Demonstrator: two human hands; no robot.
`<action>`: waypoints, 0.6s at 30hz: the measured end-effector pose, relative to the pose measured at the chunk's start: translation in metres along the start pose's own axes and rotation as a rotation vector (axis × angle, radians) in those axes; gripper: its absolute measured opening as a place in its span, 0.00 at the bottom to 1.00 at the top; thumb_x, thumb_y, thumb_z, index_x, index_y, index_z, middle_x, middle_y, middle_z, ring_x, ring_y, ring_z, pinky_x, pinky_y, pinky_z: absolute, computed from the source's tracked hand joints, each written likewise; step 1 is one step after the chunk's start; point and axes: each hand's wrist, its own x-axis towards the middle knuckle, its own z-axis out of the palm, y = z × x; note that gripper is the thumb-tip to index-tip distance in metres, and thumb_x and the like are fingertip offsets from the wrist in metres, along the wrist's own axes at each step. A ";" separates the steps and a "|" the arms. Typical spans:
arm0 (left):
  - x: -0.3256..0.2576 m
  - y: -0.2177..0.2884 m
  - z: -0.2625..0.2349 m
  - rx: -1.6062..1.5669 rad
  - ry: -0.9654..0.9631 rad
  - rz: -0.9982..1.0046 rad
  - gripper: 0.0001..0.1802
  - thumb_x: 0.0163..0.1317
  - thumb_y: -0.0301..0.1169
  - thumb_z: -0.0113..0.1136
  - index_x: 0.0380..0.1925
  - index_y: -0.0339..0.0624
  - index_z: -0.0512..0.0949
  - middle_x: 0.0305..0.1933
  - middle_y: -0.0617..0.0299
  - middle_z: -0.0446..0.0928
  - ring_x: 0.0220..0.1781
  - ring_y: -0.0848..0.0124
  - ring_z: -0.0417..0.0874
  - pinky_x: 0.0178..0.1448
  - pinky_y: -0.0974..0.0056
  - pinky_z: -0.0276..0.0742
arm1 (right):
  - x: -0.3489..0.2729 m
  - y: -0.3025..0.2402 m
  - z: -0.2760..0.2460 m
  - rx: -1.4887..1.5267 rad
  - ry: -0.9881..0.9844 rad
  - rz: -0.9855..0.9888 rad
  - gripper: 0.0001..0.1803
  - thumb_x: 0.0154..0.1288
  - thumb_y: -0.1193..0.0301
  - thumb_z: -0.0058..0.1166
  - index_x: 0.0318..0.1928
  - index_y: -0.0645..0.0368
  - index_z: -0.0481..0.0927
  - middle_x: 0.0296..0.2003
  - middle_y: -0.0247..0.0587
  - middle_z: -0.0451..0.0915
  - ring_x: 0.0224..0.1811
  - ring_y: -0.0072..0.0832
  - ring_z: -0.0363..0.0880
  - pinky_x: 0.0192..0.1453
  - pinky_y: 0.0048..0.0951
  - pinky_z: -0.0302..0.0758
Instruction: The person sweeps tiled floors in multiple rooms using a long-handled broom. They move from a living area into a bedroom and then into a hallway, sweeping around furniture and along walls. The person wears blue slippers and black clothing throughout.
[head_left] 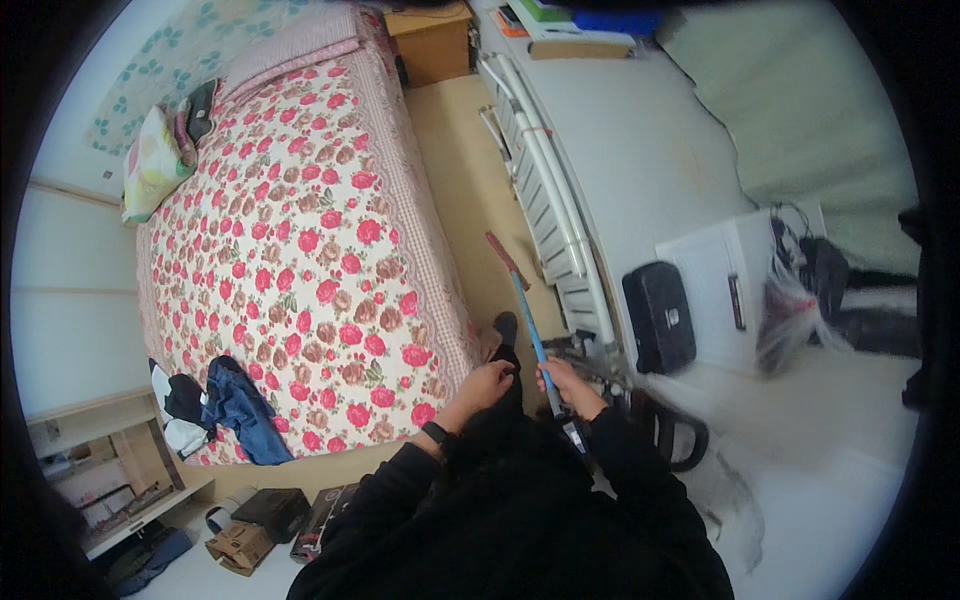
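Observation:
My right hand (570, 388) is closed around the blue handle of a long broom (531, 320). The handle slants forward and a little left, ending in a narrow reddish-brown head (508, 260) low over the floor strip between the bed and a folded white frame. Its near end runs back past my hand toward my body. My left hand (488, 383) hangs by the bed's near right corner, wearing a dark wristband. Its fingers are loosely bent and nothing shows in them. One dark shoe (506, 326) appears just beyond it.
On my left is a bed (330, 240) with a rose-patterned cover, jeans (243, 410) and pillows. The folded white frame (550, 190) stands along the right side of the floor strip (450, 150). Farther right lies a black case (659, 317). Boxes (240, 547) sit at lower left.

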 end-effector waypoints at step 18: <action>0.269 -0.007 -0.230 0.004 0.197 -0.071 0.16 0.60 0.34 0.54 0.44 0.38 0.77 0.41 0.45 0.79 0.43 0.48 0.80 0.47 0.50 0.75 | 0.223 -0.330 0.055 -0.304 -0.006 -0.078 0.05 0.66 0.72 0.45 0.38 0.60 0.69 0.21 0.34 0.70 0.16 0.23 0.69 0.18 0.28 0.70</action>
